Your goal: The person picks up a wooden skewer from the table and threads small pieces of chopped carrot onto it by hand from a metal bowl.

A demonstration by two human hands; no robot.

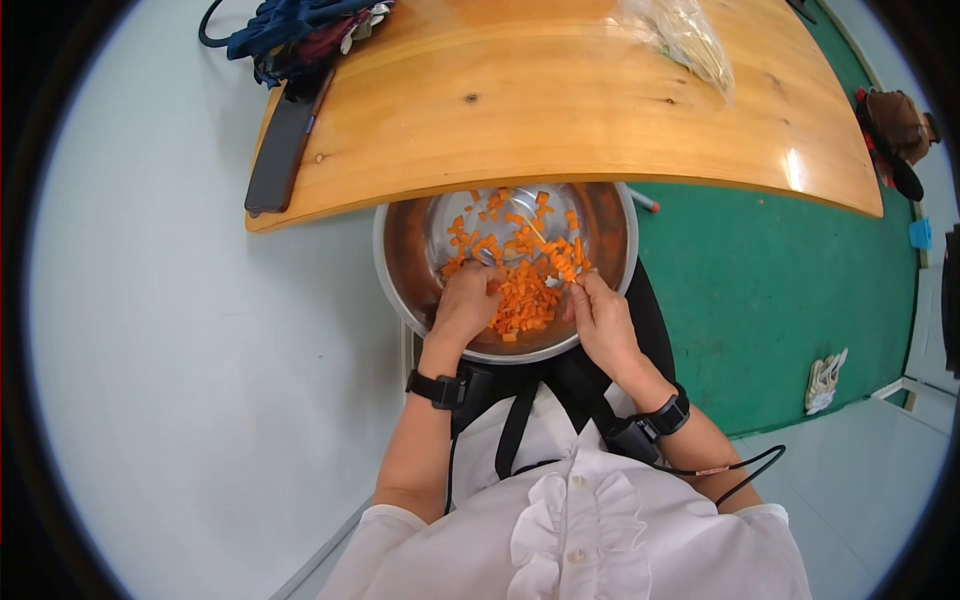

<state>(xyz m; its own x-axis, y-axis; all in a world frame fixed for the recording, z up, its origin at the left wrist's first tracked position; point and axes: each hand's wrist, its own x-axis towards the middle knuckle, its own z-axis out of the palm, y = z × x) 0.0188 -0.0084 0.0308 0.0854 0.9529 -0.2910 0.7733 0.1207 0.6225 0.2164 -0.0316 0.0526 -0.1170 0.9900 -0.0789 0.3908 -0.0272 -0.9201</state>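
Diced orange carrot pieces (525, 300) lie in a wide stainless steel bowl (398, 275) on my lap. My right hand (600, 318) is closed in a pinch at the bowl's right side. A thin pale skewer (530, 221) slants down toward those fingers, with a cluster of carrot pieces (565, 258) along its lower part. My left hand (467, 300) reaches into the bowl from the left, its fingers curled at the carrot pieces. What its fingertips hold, if anything, is hidden.
The wooden table (560, 130) overhangs the bowl's far rim. On it are a dark phone (280, 150), a blue cloth bag (300, 35) and a clear plastic bag (690, 45) of thin sticks. White gloves (825, 382) lie on the green floor at right.
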